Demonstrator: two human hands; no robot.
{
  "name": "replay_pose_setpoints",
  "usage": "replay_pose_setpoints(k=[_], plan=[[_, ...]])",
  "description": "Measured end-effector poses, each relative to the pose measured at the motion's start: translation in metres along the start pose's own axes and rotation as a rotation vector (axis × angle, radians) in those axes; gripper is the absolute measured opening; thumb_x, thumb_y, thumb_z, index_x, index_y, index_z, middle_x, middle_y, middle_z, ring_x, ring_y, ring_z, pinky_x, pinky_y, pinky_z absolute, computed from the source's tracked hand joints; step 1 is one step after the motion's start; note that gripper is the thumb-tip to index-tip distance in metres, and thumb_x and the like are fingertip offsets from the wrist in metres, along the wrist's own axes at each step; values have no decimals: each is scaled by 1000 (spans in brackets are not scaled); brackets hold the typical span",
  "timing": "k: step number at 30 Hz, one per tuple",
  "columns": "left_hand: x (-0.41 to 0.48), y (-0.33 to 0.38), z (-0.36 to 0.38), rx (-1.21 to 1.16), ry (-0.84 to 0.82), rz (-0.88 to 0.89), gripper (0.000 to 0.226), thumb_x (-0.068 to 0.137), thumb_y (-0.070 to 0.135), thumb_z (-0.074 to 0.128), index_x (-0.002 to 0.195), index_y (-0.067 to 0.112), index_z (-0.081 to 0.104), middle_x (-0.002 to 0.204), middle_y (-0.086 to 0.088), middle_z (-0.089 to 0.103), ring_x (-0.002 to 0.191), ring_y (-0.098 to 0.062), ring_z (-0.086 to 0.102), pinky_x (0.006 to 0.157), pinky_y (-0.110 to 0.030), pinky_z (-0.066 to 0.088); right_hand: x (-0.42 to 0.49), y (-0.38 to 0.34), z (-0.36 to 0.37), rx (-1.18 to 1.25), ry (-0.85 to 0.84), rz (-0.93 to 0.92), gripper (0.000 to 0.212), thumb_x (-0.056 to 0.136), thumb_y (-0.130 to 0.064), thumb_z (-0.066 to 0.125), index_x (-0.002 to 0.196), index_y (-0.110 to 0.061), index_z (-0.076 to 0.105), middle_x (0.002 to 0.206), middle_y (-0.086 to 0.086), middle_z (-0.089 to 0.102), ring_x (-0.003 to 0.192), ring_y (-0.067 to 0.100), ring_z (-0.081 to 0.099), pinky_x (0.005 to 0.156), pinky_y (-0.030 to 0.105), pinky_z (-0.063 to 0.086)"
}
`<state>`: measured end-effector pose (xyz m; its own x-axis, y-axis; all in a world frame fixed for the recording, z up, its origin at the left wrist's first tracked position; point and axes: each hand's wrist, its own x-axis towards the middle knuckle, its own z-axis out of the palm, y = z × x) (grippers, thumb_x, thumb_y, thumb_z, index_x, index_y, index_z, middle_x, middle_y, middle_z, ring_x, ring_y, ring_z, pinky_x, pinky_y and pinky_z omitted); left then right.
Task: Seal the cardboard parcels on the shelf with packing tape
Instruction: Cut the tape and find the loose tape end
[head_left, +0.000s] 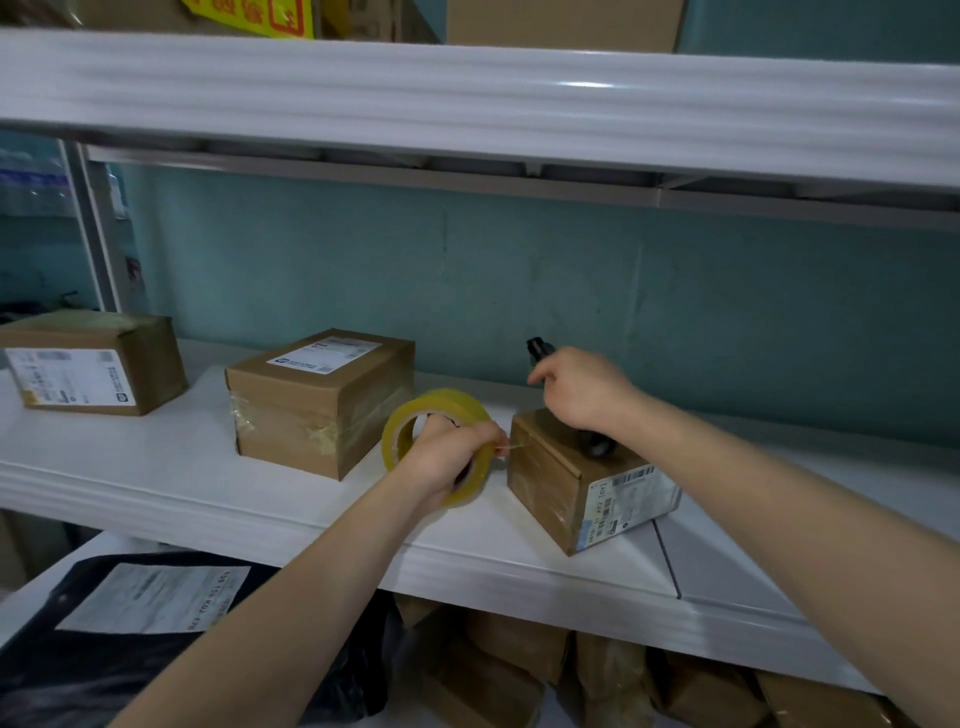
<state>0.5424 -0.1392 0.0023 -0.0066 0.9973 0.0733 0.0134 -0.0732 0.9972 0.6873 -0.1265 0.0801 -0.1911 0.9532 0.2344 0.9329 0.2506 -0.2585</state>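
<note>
- Currently at white shelf, teal wall behind.
- Left grip clenched on tape roll: fingers curled into the core, roll held on edge, just left of small parcel.
- Thin strand of clear tape stretched from roll across to upper left edge of small parcel, pinched at the grip's fingertips.
- Right grip clenched round black tool, held over top of small parcel.
- Tool's upper tip poking out past index finger, lower end showing under the wrist above the box top. Contact with box: cannot tell. Tool type: cannot tell.
- Small parcel near front edge of shelf, turned corner-on, printed label on its right face, glossy tape on its left face.
- Middle parcel left of the roll, further back, label on top, crinkled tape bands round its sides.
- Third parcel at far left, label on front face.
- All three parcels apart from one another.
- Upper shelf overhead, cartons on it.
- Black mailer bag with white label at lower left.
- Brown packages piled under the shelf.
</note>
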Motion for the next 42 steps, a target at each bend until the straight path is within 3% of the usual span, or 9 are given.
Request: replay_pose_setpoints(k=[2, 4, 7, 13, 21, 26, 35, 39, 42], plan=[[-4, -3, 1, -25, 28, 7, 34, 68, 16, 73, 86, -12, 68, 96, -31, 66, 96, -41, 65, 93, -52, 51, 3, 4, 8, -23, -51, 30, 31, 92, -23, 42, 69, -12, 59, 79, 7, 59, 82, 27, 58, 64, 31, 45], [-8, -3, 2, -51, 53, 25, 29, 71, 11, 73, 84, -14, 67, 95, -33, 64, 94, -43, 64, 92, -52, 52, 5, 3, 11, -56, -121, 48, 44, 91, -44, 49, 59, -13, 48, 62, 2, 44, 65, 21, 49, 51, 28, 34], [-10, -8, 2, -76, 97, 52, 18, 78, 3, 68, 83, -13, 68, 95, -34, 65, 86, -38, 64, 87, -44, 52, 9, 1, 12, -138, -165, 39, 52, 81, -59, 59, 70, -9, 64, 66, 2, 55, 67, 20, 57, 53, 27, 40], [-11, -16, 5, -75, 147, 89, 27, 81, 5, 68, 91, -19, 64, 89, -28, 65, 77, -28, 60, 58, -15, 49, 9, 1, 12, -212, -183, -9, 52, 78, -60, 61, 83, -9, 66, 77, 4, 57, 77, 23, 57, 53, 26, 39], [-14, -16, 8, -8, 217, 52, 23, 80, 9, 69, 86, -13, 68, 81, -23, 67, 73, -31, 63, 66, -31, 52, 9, -4, 13, -272, -181, -47, 50, 87, -49, 57, 56, -13, 40, 60, 2, 38, 54, 16, 39, 46, 26, 28], [-17, -11, 12, 147, 264, 126, 26, 80, 8, 68, 63, 7, 48, 55, -6, 41, 43, -12, 39, 40, -15, 32, 7, -7, 13, -315, -167, -63, 51, 89, -50, 55, 57, -14, 35, 62, 2, 36, 65, 22, 44, 45, 27, 26], [-26, -15, 7, 437, 317, 260, 40, 84, 22, 64, 51, 13, 43, 55, -5, 48, 55, -12, 45, 62, -29, 35, 7, -7, 13, -297, -162, -47, 43, 91, -49, 52, 80, -8, 49, 82, 5, 46, 82, 24, 47, 55, 27, 34], [-23, -12, 5, 367, 343, 196, 35, 85, 27, 65, 59, 8, 52, 59, -9, 49, 60, -23, 51, 60, -31, 38, 7, -5, 12, -280, -168, -33, 48, 89, -50, 53, 62, -14, 39, 68, 1, 40, 77, 24, 48, 47, 26, 28], [-22, -12, 2, 345, 397, 160, 35, 88, 36, 63, 67, 8, 59, 64, -3, 55, 63, -17, 52, 65, -29, 35, 7, 0, 12, -263, -157, -24, 44, 90, -49, 52, 71, -10, 45, 76, 4, 45, 78, 24, 49, 49, 26, 29]])
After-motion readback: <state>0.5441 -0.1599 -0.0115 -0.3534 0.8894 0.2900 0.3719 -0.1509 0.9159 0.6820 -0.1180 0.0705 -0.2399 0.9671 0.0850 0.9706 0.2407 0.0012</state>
